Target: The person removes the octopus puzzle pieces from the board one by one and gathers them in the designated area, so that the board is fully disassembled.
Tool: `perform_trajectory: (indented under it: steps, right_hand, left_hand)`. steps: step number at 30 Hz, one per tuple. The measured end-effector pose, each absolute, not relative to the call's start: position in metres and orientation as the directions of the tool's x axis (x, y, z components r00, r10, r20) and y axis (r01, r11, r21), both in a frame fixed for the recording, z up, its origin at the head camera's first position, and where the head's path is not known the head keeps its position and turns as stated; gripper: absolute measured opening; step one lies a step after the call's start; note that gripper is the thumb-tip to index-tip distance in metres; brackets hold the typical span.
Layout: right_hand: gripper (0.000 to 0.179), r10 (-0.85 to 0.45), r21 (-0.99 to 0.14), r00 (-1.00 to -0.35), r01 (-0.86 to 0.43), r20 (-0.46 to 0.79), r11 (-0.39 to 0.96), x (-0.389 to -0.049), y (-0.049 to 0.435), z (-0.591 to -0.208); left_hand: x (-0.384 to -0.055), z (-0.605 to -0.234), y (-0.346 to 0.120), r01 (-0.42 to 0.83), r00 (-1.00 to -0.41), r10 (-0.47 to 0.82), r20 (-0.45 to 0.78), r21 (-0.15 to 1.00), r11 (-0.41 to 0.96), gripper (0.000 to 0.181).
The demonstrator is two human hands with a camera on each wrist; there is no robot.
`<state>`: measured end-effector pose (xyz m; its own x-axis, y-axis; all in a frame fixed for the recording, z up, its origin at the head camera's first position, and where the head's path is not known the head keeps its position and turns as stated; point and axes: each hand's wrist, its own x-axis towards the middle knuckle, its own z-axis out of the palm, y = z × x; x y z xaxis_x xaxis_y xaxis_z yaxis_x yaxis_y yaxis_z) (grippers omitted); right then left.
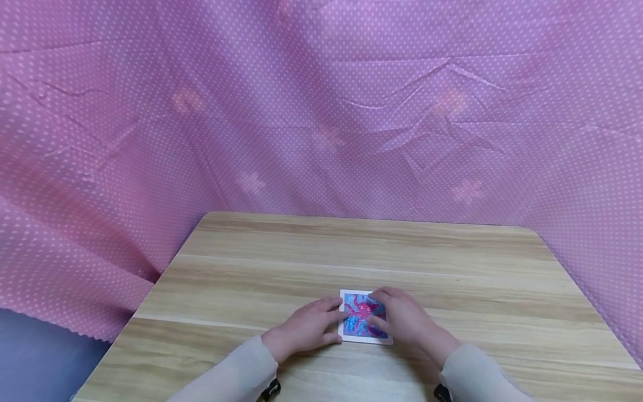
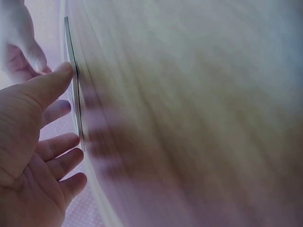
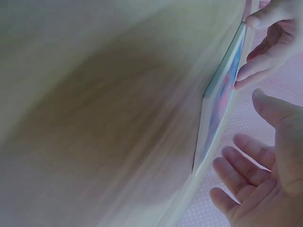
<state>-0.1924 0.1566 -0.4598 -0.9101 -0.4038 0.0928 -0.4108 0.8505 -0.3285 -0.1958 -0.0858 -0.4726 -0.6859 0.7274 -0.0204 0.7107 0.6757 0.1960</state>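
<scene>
Two loose hands frame an octopus card

The head view shows a square, white-bordered picture card with a pink octopus on blue [image 1: 359, 318] lying flat near the middle of the near side of the pale wood-grain bench [image 1: 301, 240]. The left hand [image 1: 310, 325] reaches its fingertips to the card's left edge; the right hand [image 1: 407, 317] overlaps its right part, thumb and fingers apart. Behind the bench hangs a pink cloth with white dots [image 1: 321, 167].

In the left wrist view, the left hand's fingers are spread and relaxed beside the card's thin edge, gripping nothing that shows.

In the right wrist view, the right hand is wide and holds nothing, a gap showing between fingertips and card. The left thumb and fingers seem to rest lightly at the card's left side.

To steady it well, I'd bring both hands evenly to opposite edges, press lightly, keep it flat, and leave the picture uncovered.
</scene>
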Motion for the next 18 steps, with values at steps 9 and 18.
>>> perform_trajectory:
  steps: [9, 18]
  right_hand:
    - [0.044, -0.422, -0.447, -0.903, -0.412, 0.081, 0.794, -0.208, 0.134, -0.463]
    - [0.030, -0.453, -0.559, -0.889, -0.408, 0.063, 0.722, -0.227, 0.120, -0.467]
  left_hand:
    - [-0.195, -0.476, -0.087, 0.742, -0.659, 0.752, 0.018, 0.181, 0.646, 0.053]
    - [-0.196, -0.474, -0.088, 0.750, -0.647, 0.763, 0.011, 0.193, 0.633, 0.049]
